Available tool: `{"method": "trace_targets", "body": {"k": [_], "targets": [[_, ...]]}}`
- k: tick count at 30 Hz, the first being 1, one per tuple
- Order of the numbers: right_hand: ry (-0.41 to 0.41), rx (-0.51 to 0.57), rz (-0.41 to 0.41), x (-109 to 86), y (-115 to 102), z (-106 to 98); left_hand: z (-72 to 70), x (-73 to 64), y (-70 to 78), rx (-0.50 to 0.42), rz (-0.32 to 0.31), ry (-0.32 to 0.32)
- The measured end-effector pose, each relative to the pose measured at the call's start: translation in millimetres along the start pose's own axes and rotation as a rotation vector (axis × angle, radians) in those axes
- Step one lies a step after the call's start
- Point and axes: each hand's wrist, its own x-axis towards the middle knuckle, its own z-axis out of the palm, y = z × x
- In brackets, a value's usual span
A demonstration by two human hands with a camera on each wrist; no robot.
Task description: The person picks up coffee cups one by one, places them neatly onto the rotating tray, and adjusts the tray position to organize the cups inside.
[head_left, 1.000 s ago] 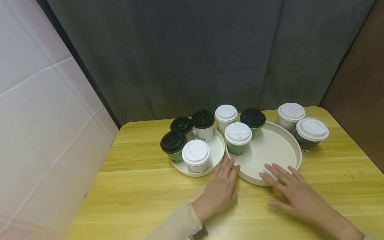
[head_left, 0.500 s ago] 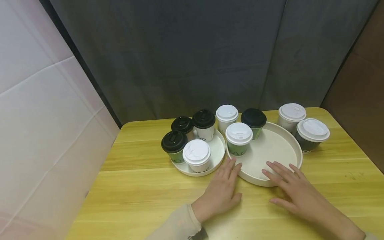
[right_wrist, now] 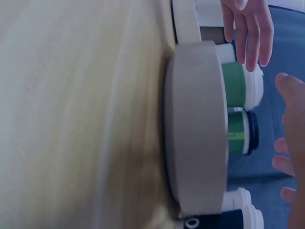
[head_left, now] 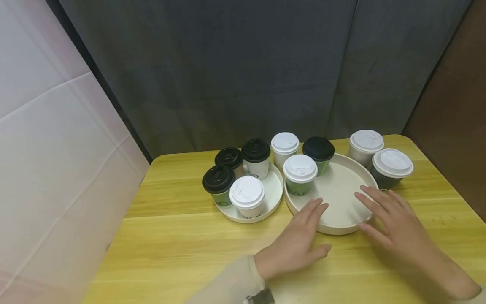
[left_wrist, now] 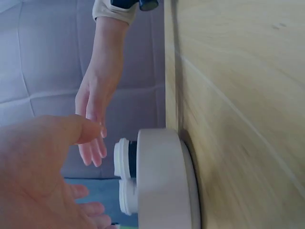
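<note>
My left hand [head_left: 296,240] hovers with straight fingers in front of the large round cream tray [head_left: 343,207]. My right hand [head_left: 398,223] spreads over that tray's right front rim, fingers extended. Neither holds anything; both wrist views show the hands raised above the table beside the tray wall [right_wrist: 200,129]. On the tray's left part stand a green paper cup with a white lid [head_left: 300,175] and a green paper cup with a black lid [head_left: 319,154]. A white cup with a white lid [head_left: 284,147] stands behind them; its base is hidden.
Left of the large tray sits a smaller round tray [head_left: 274,192] with several lidded cups, including a white-lidded one [head_left: 247,196]. Right of the large tray stand a white cup [head_left: 365,145] and a dark cup with a white lid [head_left: 392,166]. A grey curtain [head_left: 228,76] hangs behind the table.
Both hands have lifted and shifted right. The left has left the gap between the trays; the right has moved farther back along the large tray's rim. The cups and trays have stayed put.
</note>
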Motion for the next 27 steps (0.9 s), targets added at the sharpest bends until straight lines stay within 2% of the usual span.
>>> {"method": "trace_targets", "body": {"k": [4, 11, 20, 27], "targets": [[0.053, -0.022, 0.029, 4.0, 8.8, -7.9, -4.1, 12.8, 7.2, -0.058, 0.019, -0.015], [0.083, -0.006, 0.130, 11.1, 21.2, -21.8, -7.4, 39.5, 19.3, -0.099, 0.045, -0.023], [0.124, 0.005, 0.207, 19.7, 36.2, -31.6, -8.2, 72.1, 27.9, -0.211, 0.003, -0.044], [0.107, 0.002, 0.300, 24.1, 50.8, -34.1, -7.7, 97.1, 32.9, -0.310, -0.045, -0.113]]}}
